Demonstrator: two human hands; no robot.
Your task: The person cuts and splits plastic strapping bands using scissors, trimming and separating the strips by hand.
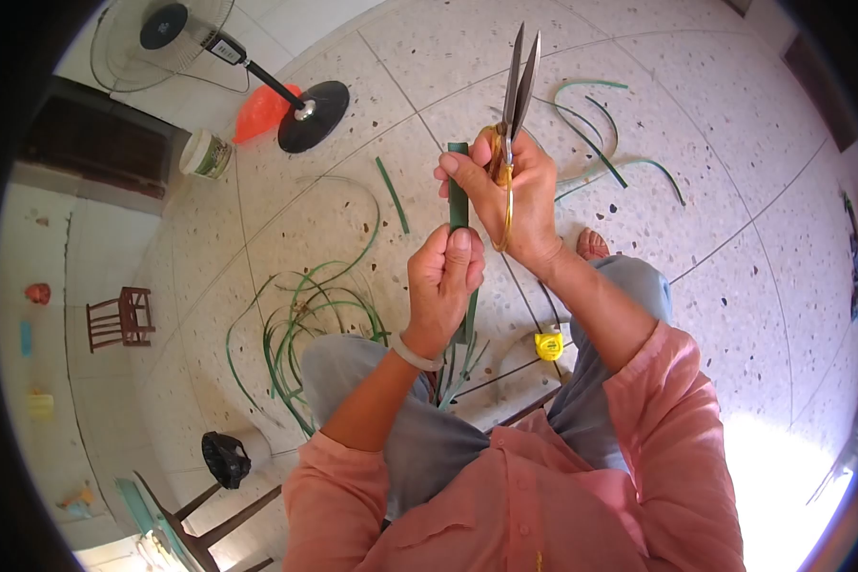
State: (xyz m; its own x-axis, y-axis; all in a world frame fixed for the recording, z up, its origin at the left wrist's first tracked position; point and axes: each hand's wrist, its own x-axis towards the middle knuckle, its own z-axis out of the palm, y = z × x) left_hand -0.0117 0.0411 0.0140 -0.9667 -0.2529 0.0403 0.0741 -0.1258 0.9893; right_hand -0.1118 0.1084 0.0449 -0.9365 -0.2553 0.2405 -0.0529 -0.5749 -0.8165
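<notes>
My left hand (441,286) is closed on a flat dark green strip (459,205), thumb on top. The strip runs upright through the fist, and its lower part shows below the hand. Just above, my right hand (521,191) pinches the strip near its top end between thumb and finger. Scissors (519,91) with gold-coloured handles also hang in my right hand, handles around its fingers. Their metal blades point up, slightly apart, with nothing between them. A yellow tape measure (549,346) lies below, between my knees.
Coiled green strips (319,315) lie on the speckled floor at left, looser strips (601,143) at upper right. A short green piece (392,195) lies left of my hands. Farther off are a standing fan (313,116), a white bucket (205,154) and a small wooden chair (121,319).
</notes>
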